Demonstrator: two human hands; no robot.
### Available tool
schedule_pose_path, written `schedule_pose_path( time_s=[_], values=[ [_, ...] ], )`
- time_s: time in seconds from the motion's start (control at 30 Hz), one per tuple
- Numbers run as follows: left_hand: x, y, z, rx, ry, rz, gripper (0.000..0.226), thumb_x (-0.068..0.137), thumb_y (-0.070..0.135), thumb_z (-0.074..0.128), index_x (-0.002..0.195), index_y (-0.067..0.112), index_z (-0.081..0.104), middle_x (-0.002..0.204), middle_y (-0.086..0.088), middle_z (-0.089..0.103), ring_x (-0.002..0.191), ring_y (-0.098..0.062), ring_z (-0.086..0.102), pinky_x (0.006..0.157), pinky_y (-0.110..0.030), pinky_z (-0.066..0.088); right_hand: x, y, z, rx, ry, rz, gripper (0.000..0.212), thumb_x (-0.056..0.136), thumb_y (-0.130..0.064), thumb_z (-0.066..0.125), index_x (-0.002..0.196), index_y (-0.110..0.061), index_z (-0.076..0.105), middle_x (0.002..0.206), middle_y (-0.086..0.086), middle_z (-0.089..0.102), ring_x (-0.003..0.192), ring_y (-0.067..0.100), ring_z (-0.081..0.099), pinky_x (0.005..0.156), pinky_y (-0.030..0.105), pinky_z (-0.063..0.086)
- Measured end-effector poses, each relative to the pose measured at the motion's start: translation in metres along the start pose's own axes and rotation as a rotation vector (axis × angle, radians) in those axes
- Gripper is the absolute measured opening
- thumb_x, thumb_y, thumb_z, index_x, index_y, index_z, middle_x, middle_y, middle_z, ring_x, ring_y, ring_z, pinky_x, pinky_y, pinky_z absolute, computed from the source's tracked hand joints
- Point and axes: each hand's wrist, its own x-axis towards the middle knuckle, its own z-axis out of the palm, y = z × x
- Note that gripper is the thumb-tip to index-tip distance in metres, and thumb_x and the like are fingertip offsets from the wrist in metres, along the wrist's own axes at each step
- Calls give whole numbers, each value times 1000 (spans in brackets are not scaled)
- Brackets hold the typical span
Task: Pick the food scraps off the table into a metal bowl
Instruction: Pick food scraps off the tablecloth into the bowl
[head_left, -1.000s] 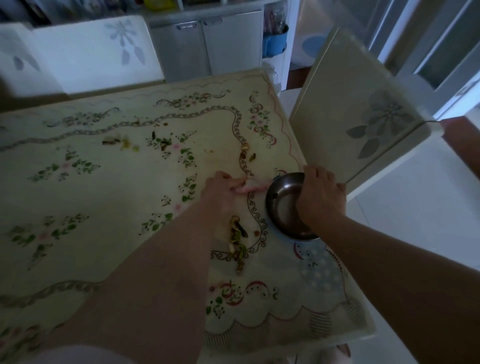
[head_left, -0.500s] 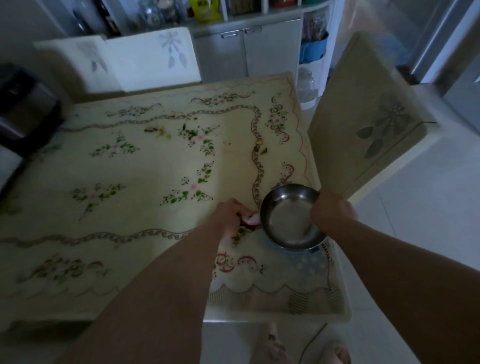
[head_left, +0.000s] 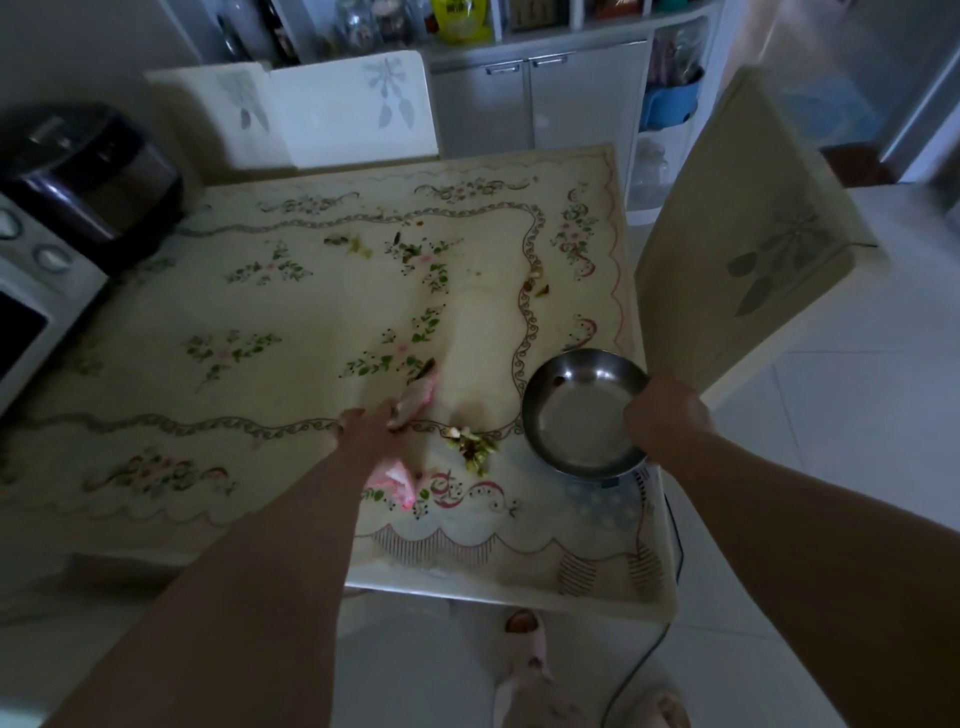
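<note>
The metal bowl (head_left: 576, 415) sits tilted at the table's right edge, with my right hand (head_left: 667, 421) gripping its right rim. One small dark scrap lies inside it. A pile of green and brown food scraps (head_left: 471, 447) lies on the floral tablecloth (head_left: 260, 374) just left of the bowl. My left hand (head_left: 371, 431) rests on the cloth left of that pile, closed on a pink rag (head_left: 415, 400) that sticks out above and below it. More scraps lie farther back (head_left: 410, 249), with another small group (head_left: 537, 283) near the right border.
A dark rice cooker (head_left: 88, 166) and a white oven (head_left: 31, 291) stand at the table's left. Chairs stand behind the table (head_left: 343, 109) and to its right (head_left: 743, 244). A cable (head_left: 649, 649) runs on the floor by my slippered feet.
The view has pulled back and up. My left hand with the rag has drawn away leftward from the bowl, leaving the scrap pile between them. My right hand still holds the bowl.
</note>
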Motion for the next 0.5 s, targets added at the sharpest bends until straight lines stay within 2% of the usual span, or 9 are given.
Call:
schedule_pose_path(
  time_s=[0.03,0.1,0.17,0.23,0.3,0.33,0.4,0.5],
  values=[
    [1,-6,7,4,11,-25,119,63,30,88,151,36,8,150,-12,16,138,-37,21,110,-49,30,0,0,3,19,-3,10,32,94,-15,48,124,-4,49,116,17,61,105,33,63,86,40,53],
    [0,-8,12,5,124,-13,91,80,20,73,149,36,15,144,-15,22,133,-38,23,106,-52,33,0,0,9,68,-1,20,34,93,-16,49,125,-4,49,114,18,62,103,33,63,88,43,54],
    [0,-8,21,26,198,-4,75,88,13,60,148,32,21,140,-19,27,128,-40,29,102,-47,39,1,0,10,104,1,37,33,93,-14,50,124,-4,49,112,18,62,101,33,64,86,43,55],
    [-9,6,33,-138,222,30,63,90,12,58,145,26,32,135,-22,31,122,-40,38,99,-45,45,2,3,10,129,11,51,32,92,-14,51,122,-4,50,110,18,63,98,34,65,84,45,56],
    [-22,24,45,-365,256,114,49,92,16,56,140,20,46,129,-19,39,112,-34,47,97,-44,48,2,5,8,168,26,66,32,90,-14,52,121,-5,52,110,19,64,98,37,65,85,48,56],
    [-28,33,49,-429,274,168,45,93,16,53,138,19,51,126,-16,42,103,-26,51,93,-37,51,2,6,8,189,35,69,32,89,-14,52,120,-5,53,109,19,64,98,37,65,85,48,55],
    [-32,46,51,-500,329,220,37,95,12,46,128,19,59,116,-7,45,81,-13,49,72,-19,48,1,7,7,205,37,60,32,89,-14,52,119,-5,54,105,17,65,95,35,65,84,46,56],
    [-28,47,33,-649,518,172,29,97,14,41,112,21,65,112,-4,49,67,-9,48,54,-16,39,3,3,8,237,11,46,28,91,-14,52,119,-8,52,97,12,62,89,30,65,77,41,57]
  ],
)
